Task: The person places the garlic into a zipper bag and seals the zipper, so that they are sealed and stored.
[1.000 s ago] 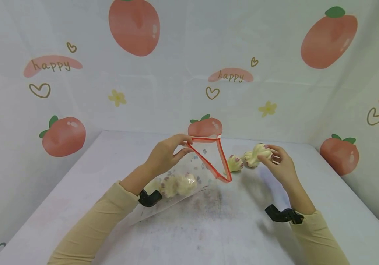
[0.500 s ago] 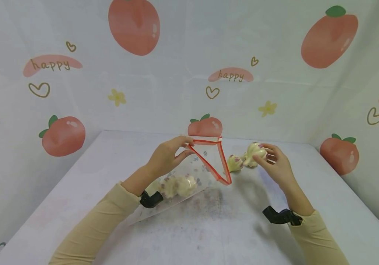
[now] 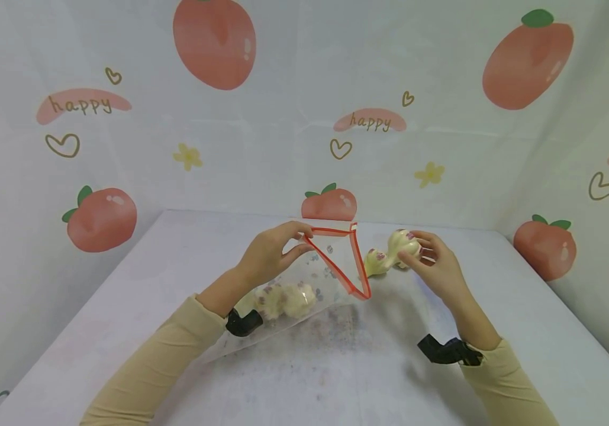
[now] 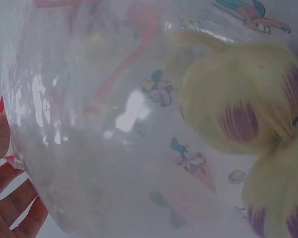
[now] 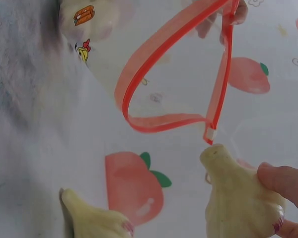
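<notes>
My left hand (image 3: 272, 251) pinches the red-edged rim of a clear zip bag (image 3: 331, 287), whose mouth gapes toward the right. Garlic bulbs (image 3: 283, 299) lie in the bag's lower part; the left wrist view shows two pale, purple-streaked bulbs (image 4: 243, 99) through the printed plastic. Between thumb and fingers, my right hand (image 3: 437, 260) holds another garlic bulb (image 3: 403, 241), stem toward the bag. In the right wrist view that bulb's stem is just below the corner of the red rim (image 5: 134, 89). A loose bulb (image 3: 376, 261) sits on the table beside the bag mouth.
The white table (image 3: 304, 384) has dark smudges in front of the bag. Behind it hangs a white backdrop (image 3: 283, 160) printed with red fruit, hearts and "happy". Black wrist mounts (image 3: 445, 350) stick out from both wrists.
My right hand has moved left with the garlic bulb, nearer the bag mouth. The bag's rim has dipped slightly with my left hand, which keeps its pinch.
</notes>
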Demonstrator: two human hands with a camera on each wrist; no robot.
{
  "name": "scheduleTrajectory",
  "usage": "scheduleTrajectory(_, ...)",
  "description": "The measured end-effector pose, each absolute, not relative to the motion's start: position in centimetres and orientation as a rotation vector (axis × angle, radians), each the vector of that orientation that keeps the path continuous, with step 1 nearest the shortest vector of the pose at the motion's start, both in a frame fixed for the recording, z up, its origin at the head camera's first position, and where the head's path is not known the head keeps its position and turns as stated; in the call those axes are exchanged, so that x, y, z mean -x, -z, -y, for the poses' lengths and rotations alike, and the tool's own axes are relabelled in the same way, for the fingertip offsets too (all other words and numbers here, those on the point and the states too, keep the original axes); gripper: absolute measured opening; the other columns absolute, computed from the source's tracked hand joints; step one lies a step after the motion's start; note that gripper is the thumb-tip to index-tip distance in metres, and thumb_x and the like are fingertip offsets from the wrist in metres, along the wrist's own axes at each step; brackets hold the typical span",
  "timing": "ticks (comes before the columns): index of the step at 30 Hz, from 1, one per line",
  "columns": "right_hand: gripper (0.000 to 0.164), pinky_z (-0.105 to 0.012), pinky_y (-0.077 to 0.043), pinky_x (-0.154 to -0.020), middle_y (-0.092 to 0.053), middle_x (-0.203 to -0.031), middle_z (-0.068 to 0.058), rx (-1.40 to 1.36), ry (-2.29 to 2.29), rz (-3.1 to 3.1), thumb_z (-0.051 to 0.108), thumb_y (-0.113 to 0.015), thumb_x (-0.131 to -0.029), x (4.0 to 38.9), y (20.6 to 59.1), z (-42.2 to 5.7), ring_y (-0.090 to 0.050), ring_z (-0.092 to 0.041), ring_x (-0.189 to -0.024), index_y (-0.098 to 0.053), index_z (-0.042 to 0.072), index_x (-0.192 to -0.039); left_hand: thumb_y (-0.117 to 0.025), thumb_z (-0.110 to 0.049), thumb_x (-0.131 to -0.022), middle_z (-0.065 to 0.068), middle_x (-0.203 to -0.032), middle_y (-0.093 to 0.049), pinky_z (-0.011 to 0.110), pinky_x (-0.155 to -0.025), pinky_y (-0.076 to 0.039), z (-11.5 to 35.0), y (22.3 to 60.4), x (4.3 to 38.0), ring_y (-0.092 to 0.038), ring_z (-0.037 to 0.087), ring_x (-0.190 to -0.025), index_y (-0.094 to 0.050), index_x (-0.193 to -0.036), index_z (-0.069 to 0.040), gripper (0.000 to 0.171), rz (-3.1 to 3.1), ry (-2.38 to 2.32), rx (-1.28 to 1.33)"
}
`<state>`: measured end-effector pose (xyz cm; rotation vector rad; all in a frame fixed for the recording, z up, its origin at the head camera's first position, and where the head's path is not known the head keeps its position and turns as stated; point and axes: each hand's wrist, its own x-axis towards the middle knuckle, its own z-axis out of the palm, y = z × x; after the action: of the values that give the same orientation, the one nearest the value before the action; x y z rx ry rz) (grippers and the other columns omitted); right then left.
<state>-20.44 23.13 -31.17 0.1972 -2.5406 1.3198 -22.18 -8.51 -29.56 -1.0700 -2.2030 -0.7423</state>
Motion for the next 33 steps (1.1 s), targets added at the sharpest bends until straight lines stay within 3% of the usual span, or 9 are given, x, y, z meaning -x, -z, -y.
scheduleTrajectory(17, 0.05, -0.006, -0.043, -0.077, -0.054, -0.126, -0.021, -0.309, -1.347, 2.562, 0.019, -0.067, -0.086, 20.0, 31.4, -21.2, -0.057, -0.032, -0.109, -0.047, 0.004, -0.13, -0.07, -0.016, -0.083, 0.003, -0.097, -0.068, 0.025, -0.061, -0.046, 8.4, 29.8, 22.3, -0.068, 0.019, -0.088, -0.059, -0.103, -0.007, 0.025, 2.186, 0.747, 1.07)
scheduleTrajectory(26, 0.049, -0.008, -0.045, -0.079, -0.058, -0.124, -0.017, -0.389, -1.352, 2.569, 0.019, -0.069, -0.085, 19.8, 31.5, -20.1, -0.057, -0.029, -0.111, -0.05, 0.007, -0.129, -0.07, -0.017, -0.083, 0.003, -0.098, -0.067, 0.029, -0.066, -0.051, 8.4, 29.7, 22.2, -0.068, 0.019, -0.088, -0.059, -0.104, -0.007, 0.026, 2.17, 0.748, 1.082)
scheduleTrajectory(33, 0.048, -0.02, -0.048, -0.085, -0.06, -0.122, -0.016, -0.456, -1.306, 2.589, 0.019, -0.07, -0.084, 19.6, 31.7, -19.4, -0.058, -0.026, -0.107, -0.052, 0.009, -0.127, -0.069, -0.015, -0.083, 0.006, -0.097, -0.068, 0.029, -0.066, -0.051, 8.4, 29.7, 22.3, -0.068, 0.02, -0.088, -0.059, -0.103, -0.006, 0.024, 2.172, 0.755, 1.084)
